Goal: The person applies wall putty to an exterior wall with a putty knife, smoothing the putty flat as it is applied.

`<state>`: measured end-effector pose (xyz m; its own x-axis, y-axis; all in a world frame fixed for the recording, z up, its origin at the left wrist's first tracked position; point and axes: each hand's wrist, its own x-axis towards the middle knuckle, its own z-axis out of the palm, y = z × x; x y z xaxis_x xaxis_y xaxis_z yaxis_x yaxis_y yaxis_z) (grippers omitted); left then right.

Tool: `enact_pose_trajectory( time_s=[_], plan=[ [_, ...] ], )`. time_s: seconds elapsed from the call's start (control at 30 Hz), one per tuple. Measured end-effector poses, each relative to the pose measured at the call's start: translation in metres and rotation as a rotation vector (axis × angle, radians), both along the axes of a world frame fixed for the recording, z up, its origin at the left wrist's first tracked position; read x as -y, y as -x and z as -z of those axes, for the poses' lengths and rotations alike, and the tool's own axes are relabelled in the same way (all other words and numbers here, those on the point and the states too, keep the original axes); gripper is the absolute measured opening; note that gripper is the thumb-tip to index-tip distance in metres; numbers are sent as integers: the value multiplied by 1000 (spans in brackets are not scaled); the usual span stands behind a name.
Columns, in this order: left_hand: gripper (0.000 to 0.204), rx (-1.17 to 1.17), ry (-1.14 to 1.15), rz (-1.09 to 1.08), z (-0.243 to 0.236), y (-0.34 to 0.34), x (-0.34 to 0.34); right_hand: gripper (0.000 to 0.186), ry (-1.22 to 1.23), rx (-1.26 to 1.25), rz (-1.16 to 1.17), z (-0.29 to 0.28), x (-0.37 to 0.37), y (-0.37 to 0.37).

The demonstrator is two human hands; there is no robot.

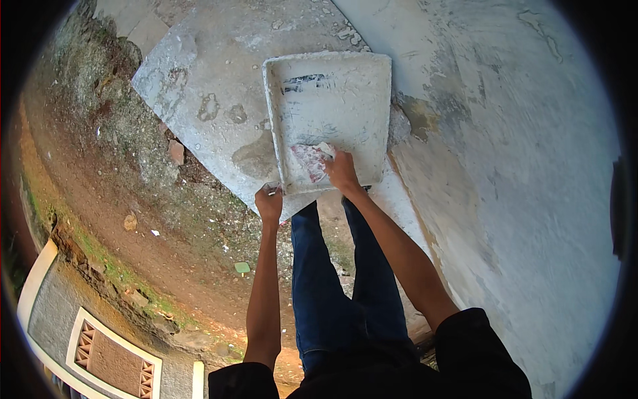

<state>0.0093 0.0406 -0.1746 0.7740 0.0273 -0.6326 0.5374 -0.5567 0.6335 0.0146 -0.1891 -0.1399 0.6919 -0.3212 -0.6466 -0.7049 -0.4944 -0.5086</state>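
Observation:
A square paint-crusted white tray (332,73) lies on a concrete slab in front of me. My left hand (269,203) grips the tray's near left corner. My right hand (342,169) is inside the tray near its front edge, closed on a small whitish scraper-like piece (324,150). It presses beside a scraped patch (309,161) where reddish colour shows through the white crust. A dark streak (306,82) marks the tray's far part.
The concrete slab (199,80) carries dried paint blotches. A pale stained wall (505,146) fills the right side. Left of the slab lies bare reddish soil with rubble and stones (176,151). My legs in blue jeans (332,279) stand below the tray. A patterned block (109,359) sits bottom left.

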Motion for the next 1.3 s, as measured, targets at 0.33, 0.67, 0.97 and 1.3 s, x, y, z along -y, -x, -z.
enact_pose_trajectory(
  time_s=[0.33,0.67,0.97,1.3],
  plan=[
    [11,23,-50,12,-2,0,-11,35,-158,96,199,-2,6,-5],
    [10,10,-16,3,1,3,-3,36,93,334,39,-42,27,-26],
    [10,38,-36,-71,-9,3,20,32,426,342,-310,0,70,-34],
    [13,62,33,-240,-1,23,13,45,-12,19,-494,-18,32,-22]
  ],
)
